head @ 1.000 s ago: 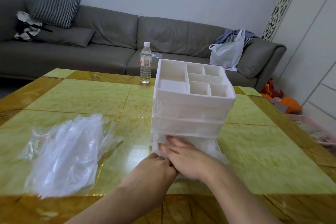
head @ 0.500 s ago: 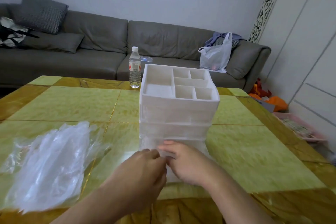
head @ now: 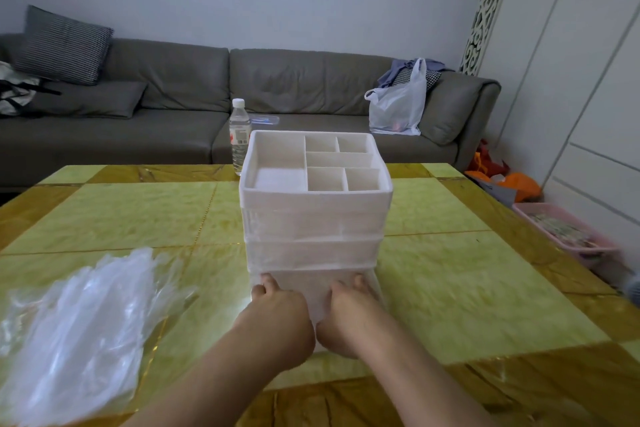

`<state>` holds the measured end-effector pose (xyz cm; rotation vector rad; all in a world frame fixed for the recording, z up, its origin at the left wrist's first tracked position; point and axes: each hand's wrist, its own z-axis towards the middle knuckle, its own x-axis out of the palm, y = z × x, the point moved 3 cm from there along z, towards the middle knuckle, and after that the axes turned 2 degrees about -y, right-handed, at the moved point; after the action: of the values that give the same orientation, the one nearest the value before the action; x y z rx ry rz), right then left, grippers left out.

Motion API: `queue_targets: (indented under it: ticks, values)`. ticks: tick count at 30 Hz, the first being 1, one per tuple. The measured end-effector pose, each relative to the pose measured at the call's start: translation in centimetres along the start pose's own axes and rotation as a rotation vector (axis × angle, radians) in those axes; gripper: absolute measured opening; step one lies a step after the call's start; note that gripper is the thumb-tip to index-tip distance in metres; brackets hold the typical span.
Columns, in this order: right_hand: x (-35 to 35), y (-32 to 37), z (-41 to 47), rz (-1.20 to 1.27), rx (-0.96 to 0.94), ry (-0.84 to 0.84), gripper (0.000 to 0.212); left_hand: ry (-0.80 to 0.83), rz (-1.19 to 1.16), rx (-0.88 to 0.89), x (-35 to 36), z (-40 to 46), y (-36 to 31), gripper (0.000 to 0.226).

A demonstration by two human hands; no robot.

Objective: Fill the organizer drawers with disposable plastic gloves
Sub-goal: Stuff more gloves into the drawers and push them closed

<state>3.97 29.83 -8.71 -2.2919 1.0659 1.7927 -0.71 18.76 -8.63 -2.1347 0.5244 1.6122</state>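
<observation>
A white organizer stands in the middle of the table, with open compartments on top and stacked drawers below. Its bottom drawer sticks out toward me. My left hand grips the drawer's front on the left and my right hand grips it on the right, fingers hooked over the rim. What lies inside the drawer is hidden by my hands. A loose pile of clear disposable plastic gloves lies on the table to the left, apart from both hands.
A water bottle stands behind the organizer at the far edge of the green-and-gold table. A grey sofa with a white plastic bag lies beyond. A pink basket sits on the floor at right.
My hands have spread apart from the drawer's middle to its two front corners. The camera has tilted up and moved closer.
</observation>
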Motion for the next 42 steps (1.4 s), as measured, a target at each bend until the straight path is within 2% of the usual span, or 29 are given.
queue_targets:
  ticks: [4, 7, 9, 13, 16, 18, 20, 23, 25, 29, 32, 39, 42]
  values:
    - [-0.2, 0.0, 0.4, 0.033, 0.037, 0.017, 0.081, 0.021, -0.084, -0.035, 0.3, 1.2, 0.3, 0.056]
    - [-0.1, -0.2, 0.7, 0.052, 0.038, 0.027, 0.082, 0.024, -0.103, -0.05, 0.5, 1.4, 0.6, 0.067]
    - [-0.4, -0.3, 0.4, 0.083, 0.026, 0.003, 0.07, -0.011, -0.103, -0.035, 0.4, 1.1, 0.7, 0.055]
    - [-1.6, -0.4, -1.0, 0.103, -0.032, -0.068, 0.049, -0.192, -0.09, 0.04, -0.2, -0.7, 1.0, 0.023]
    - [-2.6, -0.4, -2.1, 0.047, -0.068, -0.137, 0.025, -0.318, -0.036, 0.081, -0.8, -2.5, 1.1, 0.027]
    - [-2.8, -0.4, -2.7, -0.011, -0.076, -0.181, 0.012, -0.33, 0.02, 0.066, -0.9, -3.5, 1.2, 0.027]
    - [-2.8, -0.3, -3.1, -0.057, -0.078, -0.18, 0.011, -0.28, 0.065, 0.023, -0.8, -4.0, 1.6, 0.028]
    - [-1.9, -0.4, -3.0, -0.041, -0.079, -0.143, 0.029, -0.174, 0.085, -0.005, -0.3, -3.7, 2.1, 0.025]
    - [-1.5, -0.4, -2.6, -0.012, -0.075, -0.107, 0.033, -0.156, 0.087, 0.013, -0.1, -3.2, 2.3, 0.023]
    - [-1.4, -0.5, -2.2, 0.017, -0.027, -0.043, 0.031, -0.166, 0.093, 0.03, 0.0, -2.7, 2.6, 0.028]
    - [-1.5, -0.7, -1.9, 0.011, -0.009, -0.055, 0.033, -0.126, 0.124, -0.015, 0.0, -2.5, 2.6, 0.034]
    - [-1.5, -0.9, -1.9, 0.013, -0.017, -0.064, 0.031, -0.087, -0.031, -0.069, 0.0, -2.5, 2.3, 0.019]
    - [-1.5, -1.0, -1.9, 0.009, -0.03, -0.067, 0.028, -0.124, -0.065, -0.054, 0.1, -2.4, 2.3, 0.016]
